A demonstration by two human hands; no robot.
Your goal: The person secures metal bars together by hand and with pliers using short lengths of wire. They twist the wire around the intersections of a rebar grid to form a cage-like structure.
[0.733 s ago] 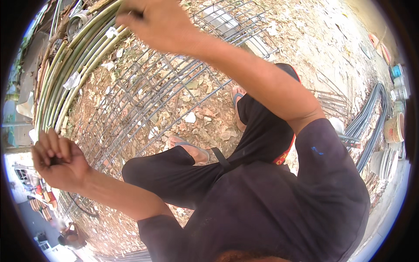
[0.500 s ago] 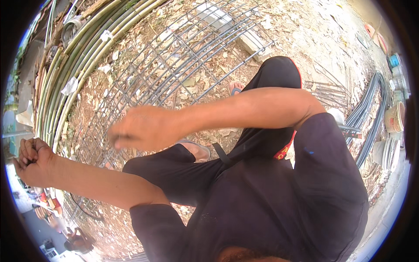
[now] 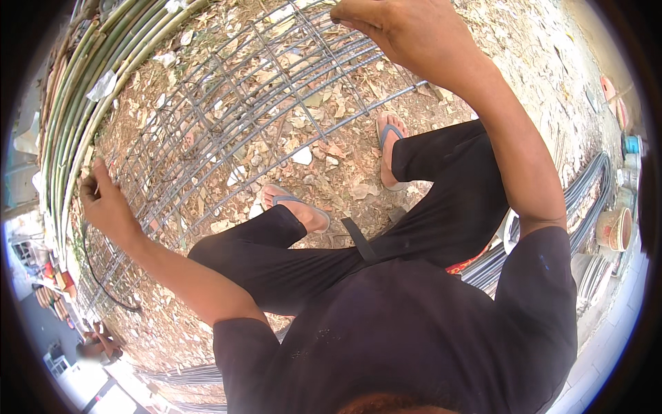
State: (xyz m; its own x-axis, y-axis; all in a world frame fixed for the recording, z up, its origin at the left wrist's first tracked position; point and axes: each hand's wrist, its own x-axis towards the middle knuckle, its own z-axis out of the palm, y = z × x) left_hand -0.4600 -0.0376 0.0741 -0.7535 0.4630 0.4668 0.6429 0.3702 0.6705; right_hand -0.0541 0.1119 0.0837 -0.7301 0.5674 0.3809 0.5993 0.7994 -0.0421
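Observation:
A lattice of steel reinforcing bars [image 3: 279, 76] lies over leaf-strewn ground in front of me. My right hand [image 3: 420, 34] reaches over its far part, thumb and fingers pinched together close to the bars. What is in the pinch, if anything, is too small to make out. Out to the left, my left hand [image 3: 114, 210] hovers by the lattice's left end with its fingers curled in. Whatever it may hold is hidden. Both my feet, in flip-flops [image 3: 301, 202], rest beside the near bars.
Long bamboo poles [image 3: 72, 117] are stacked along the left. At the right lie a bent bundle of dark rods [image 3: 589, 176] and a bucket [image 3: 614, 228]. A dark curved hose or cable [image 3: 103, 283] lies at the lower left, near another person [image 3: 100, 345].
My right hand has swung from the left, across my body, to the far right side of the lattice. My left hand has moved up and inward. My knees have spread apart.

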